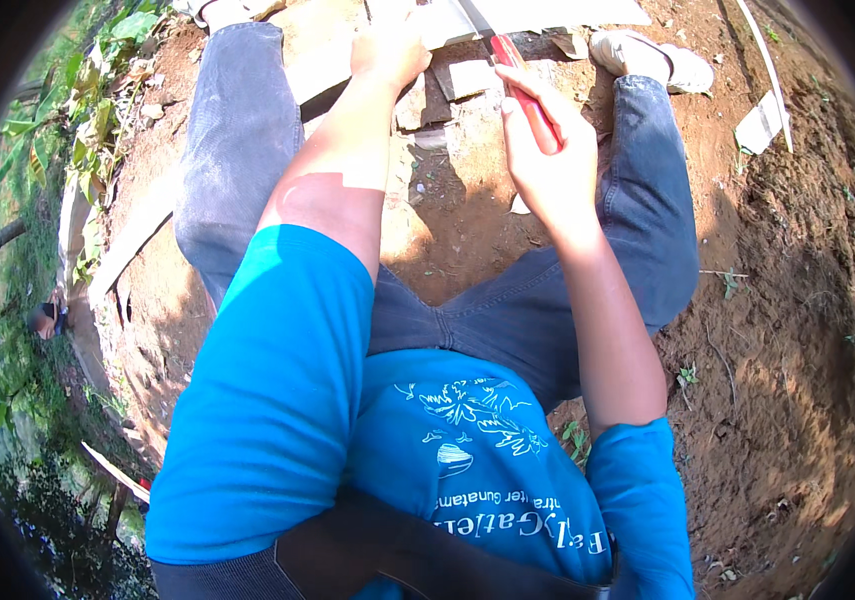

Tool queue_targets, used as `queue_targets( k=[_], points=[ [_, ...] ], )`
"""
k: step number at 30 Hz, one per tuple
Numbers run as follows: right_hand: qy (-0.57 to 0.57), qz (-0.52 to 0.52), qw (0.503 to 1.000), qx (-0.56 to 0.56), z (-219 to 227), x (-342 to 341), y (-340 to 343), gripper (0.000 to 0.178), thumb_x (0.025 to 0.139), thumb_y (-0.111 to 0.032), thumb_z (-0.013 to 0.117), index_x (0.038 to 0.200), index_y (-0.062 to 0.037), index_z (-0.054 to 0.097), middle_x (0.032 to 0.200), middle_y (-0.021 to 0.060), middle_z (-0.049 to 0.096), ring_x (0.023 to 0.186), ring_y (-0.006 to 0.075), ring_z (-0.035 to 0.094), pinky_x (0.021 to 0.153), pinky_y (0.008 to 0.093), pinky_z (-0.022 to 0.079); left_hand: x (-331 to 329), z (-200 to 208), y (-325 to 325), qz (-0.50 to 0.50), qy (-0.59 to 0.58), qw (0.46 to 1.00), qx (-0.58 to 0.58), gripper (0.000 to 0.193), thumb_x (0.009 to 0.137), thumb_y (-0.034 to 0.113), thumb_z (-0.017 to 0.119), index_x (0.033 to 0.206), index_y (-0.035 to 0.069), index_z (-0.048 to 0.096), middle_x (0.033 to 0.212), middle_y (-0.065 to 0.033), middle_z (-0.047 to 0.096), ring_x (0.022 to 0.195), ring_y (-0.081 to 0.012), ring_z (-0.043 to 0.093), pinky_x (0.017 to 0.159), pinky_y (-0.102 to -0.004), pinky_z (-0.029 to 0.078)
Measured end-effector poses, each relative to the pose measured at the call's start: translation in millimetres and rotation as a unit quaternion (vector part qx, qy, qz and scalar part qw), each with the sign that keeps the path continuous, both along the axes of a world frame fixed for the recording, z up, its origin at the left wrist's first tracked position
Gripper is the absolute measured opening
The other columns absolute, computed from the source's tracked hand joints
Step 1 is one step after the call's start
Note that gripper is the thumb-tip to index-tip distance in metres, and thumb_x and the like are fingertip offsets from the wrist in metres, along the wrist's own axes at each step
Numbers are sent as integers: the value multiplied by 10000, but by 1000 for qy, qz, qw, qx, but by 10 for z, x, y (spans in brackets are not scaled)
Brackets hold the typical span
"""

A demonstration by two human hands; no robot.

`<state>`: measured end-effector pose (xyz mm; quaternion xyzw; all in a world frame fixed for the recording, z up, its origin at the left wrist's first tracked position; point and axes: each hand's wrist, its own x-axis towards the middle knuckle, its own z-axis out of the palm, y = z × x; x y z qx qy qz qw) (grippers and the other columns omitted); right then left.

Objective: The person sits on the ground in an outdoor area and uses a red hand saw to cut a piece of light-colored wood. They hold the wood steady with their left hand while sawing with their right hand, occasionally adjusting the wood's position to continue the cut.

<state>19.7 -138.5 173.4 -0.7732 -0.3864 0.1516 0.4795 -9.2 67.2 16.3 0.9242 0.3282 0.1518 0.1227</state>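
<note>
In my right hand (554, 125) is a red-handled tool (529, 105) with a thin grey blade, wrapped by the fingers with the thumb along the handle. Its blade points up and left and meets a pale flat board (557, 14) at the top of the view. My left hand (389, 52) is at the board's near edge, left of the blade. Its fingers look curled on the board, though strong glare washes out their tips. The tool's far end is cut off by the frame edge.
Broken stones or bricks (467, 78) lie on bare soil between my spread legs. A pale strip (762, 125) lies on the right, and another plank (137, 245) on the left. Green plants (37, 150) line the left side; a person (47, 320) is farther off there.
</note>
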Motion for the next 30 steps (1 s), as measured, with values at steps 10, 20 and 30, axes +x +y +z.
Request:
queue_targets(
  k=[10,20,30],
  points=[
    [34,-30,997,-66,766,-406,-743,284,957,7,609,1232,44,666,1185,139,715,1091,165,658,975,292,490,4,5,-40,0,-4,1000,1,522,807,422,762,1241,154,653,1157,-63,703,1038,-265,702,915,-409,559],
    [20,-3,999,46,-36,156,163,271,933,-20,621,1189,-10,709,1118,109,742,1074,139,680,984,262,499,7,-18,-30,-8,3,1000,7,534,812,440,759,1251,154,651,1160,-63,704,1043,-267,701,920,-409,556],
    [16,-51,993,-106,874,-570,-1118,265,957,4,619,1213,27,681,1127,140,732,1038,151,671,942,286,496,-40,9,-9,5,8,1000,14,547,818,458,756,1260,155,648,1162,-64,706,1047,-268,700,926,-409,554]
  ],
)
